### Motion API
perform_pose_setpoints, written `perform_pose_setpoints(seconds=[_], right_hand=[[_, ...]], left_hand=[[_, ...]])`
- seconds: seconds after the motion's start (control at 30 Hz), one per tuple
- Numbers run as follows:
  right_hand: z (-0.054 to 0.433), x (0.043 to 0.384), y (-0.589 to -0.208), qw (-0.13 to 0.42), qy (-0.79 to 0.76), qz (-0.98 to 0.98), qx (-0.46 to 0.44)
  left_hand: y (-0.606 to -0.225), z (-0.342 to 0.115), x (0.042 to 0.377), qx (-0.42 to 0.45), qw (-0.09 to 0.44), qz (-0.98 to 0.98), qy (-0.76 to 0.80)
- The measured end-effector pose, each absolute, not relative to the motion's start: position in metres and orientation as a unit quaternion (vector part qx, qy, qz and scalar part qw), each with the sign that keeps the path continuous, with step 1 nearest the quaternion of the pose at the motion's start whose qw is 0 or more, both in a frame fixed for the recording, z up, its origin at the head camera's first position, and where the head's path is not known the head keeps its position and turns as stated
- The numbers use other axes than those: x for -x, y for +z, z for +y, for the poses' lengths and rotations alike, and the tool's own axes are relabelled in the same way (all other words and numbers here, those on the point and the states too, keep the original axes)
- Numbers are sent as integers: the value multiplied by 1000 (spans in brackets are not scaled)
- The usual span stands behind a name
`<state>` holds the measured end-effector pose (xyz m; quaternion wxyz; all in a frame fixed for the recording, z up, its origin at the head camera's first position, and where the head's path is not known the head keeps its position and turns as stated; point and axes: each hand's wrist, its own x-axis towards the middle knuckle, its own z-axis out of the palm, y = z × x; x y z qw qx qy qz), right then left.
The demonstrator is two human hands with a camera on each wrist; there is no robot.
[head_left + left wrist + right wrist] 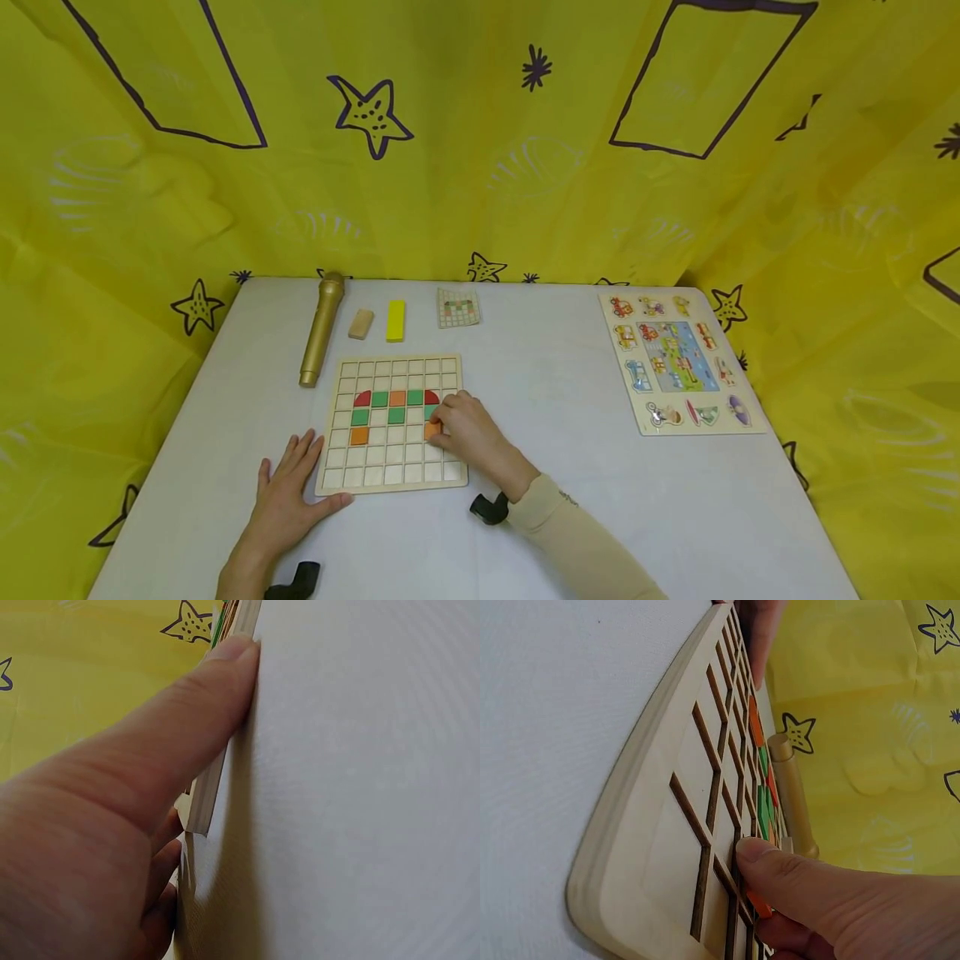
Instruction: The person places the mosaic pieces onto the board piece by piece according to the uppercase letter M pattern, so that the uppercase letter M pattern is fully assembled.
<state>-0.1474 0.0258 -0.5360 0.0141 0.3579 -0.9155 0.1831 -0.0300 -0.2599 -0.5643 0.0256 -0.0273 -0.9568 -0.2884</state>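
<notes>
A square wooden grid board (390, 483) lies on the white table, with red, green and orange tiles set in some cells. My right hand (476, 433) is over the board's right side, pinching an orange tile (432, 430) at a cell below a green tile. In the right wrist view, thumb and fingers are around that orange tile (757, 902), its far side hidden by the hand. Spread beside the lower left corner, my left hand (285, 504) has its fingers along the left edge. Its thumb (225, 667) touches the board's near edge in the left wrist view.
Behind the board lie a gold microphone-shaped stick (322, 329), a plain wooden block (361, 324), a yellow block (395, 322) and a small pattern card (457, 308). A picture puzzle board (630, 400) is at the far right. Yellow patterned cloth (465, 200) hangs behind the table.
</notes>
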Motion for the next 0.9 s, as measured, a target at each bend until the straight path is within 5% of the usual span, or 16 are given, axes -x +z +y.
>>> perform_pose_setpoints(seconds=[0.6,0.9], right_hand=[[43,142,-531,7,224,-918,-327],[101,151,-519,75,261,-920,-283]], left_hand=[[-564,-263,34,38,21,-955,-295],[-529,-276,41,49,-14,-954,-295]])
